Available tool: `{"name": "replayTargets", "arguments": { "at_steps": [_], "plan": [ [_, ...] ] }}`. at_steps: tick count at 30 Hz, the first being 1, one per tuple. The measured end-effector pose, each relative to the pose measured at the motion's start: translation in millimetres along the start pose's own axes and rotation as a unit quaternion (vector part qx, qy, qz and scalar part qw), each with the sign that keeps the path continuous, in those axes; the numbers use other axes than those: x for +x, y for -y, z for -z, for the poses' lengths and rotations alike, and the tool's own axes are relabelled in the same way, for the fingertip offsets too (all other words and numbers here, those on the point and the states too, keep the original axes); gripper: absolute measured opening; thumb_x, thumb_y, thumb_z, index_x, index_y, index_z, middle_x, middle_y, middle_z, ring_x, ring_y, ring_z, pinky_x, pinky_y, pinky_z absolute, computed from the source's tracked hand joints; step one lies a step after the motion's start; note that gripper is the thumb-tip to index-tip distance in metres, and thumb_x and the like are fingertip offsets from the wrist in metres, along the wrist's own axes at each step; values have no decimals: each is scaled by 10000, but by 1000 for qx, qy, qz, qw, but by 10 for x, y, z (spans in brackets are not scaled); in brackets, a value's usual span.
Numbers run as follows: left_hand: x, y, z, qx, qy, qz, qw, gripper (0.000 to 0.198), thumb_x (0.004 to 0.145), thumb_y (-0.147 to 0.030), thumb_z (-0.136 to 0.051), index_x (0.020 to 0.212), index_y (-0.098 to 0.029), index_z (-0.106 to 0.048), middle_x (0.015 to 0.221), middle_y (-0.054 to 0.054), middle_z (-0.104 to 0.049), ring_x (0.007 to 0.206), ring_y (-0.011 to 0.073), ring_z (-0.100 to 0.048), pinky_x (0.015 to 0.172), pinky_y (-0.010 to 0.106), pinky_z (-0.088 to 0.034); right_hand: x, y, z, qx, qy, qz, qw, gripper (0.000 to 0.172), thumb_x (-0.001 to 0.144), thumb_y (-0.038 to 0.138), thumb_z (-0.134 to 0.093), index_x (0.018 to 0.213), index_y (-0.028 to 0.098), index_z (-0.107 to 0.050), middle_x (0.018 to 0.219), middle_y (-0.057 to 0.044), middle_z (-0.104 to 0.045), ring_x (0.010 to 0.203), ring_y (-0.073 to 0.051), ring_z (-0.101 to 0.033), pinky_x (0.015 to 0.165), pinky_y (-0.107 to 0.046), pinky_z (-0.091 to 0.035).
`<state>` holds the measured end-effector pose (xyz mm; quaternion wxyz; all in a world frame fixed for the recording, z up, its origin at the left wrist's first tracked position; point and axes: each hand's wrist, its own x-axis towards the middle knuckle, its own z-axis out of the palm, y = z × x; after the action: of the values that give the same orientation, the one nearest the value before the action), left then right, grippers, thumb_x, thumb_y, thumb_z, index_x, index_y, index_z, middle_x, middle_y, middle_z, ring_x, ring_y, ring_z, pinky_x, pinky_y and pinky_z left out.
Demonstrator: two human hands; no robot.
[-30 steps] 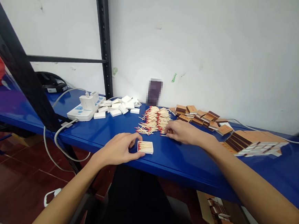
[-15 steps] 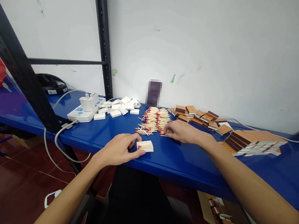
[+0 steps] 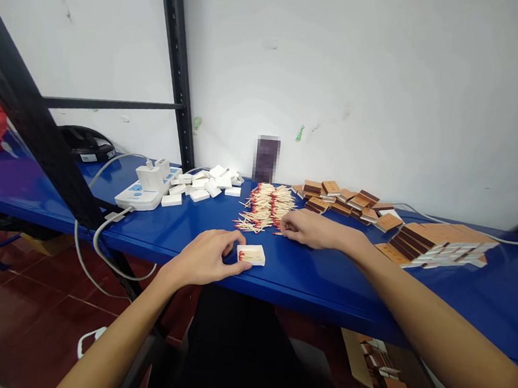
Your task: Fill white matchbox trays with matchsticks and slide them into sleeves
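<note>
A small white matchbox tray [image 3: 257, 261] lies near the front edge of the blue shelf, with several red-tipped matches inside. My left hand [image 3: 211, 256] steadies it at its left end, thumb along the near side and fingers curled at the far corner. Behind the tray spreads a heap of loose matches [image 3: 262, 203] with red heads. At the heap's near right edge, my right hand [image 3: 308, 228] has its fingertips pinched together, low over the shelf. A match [image 3: 277, 234] pokes out at those fingertips; how many are in the pinch is hidden.
White empty trays [image 3: 201, 183] are piled left of the matches, beside a power strip [image 3: 140, 196] with cables. Brown matchbox sleeves and boxes [image 3: 343, 200] lie scattered at right, near a neat stack [image 3: 438, 244]. A black shelf post [image 3: 37, 99] rises at left.
My right hand has shifted slightly left along the near edge of the match heap. My left hand stays at the tray, whose matches show more plainly now.
</note>
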<state>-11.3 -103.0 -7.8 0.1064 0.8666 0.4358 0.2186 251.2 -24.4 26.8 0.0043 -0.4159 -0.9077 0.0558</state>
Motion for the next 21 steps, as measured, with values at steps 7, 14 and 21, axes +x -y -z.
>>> {"name": "replayTargets", "arguments": {
  "at_steps": [7,14,21],
  "plan": [
    [15,1,-19,2,-3,0,1000,328,862,-522,-600,994,-222,-592,649,-56,-486,607,144,-490,587,266,-305,-72,371,-22,74,-49,78,993,179,929,317,-489,924,178,-602,867,-54,-626,756,-166,-529,653,-258,-352],
    [7,-31,8,-6,0,4,1000,334,880,-544,-569,922,-214,-600,635,-53,-486,586,138,-469,570,270,-278,-43,572,-36,106,-42,104,988,200,923,362,-535,940,190,-636,792,-22,-613,676,-140,-499,619,-246,-322],
    [8,-23,21,-26,8,11,1000,308,904,-526,-556,948,-222,-570,636,-60,-475,582,137,-467,565,264,-285,-44,176,55,-6,-91,-30,995,170,872,174,-509,941,152,-663,756,-62,-656,683,-173,-560,638,-269,-340]
  ]
}}
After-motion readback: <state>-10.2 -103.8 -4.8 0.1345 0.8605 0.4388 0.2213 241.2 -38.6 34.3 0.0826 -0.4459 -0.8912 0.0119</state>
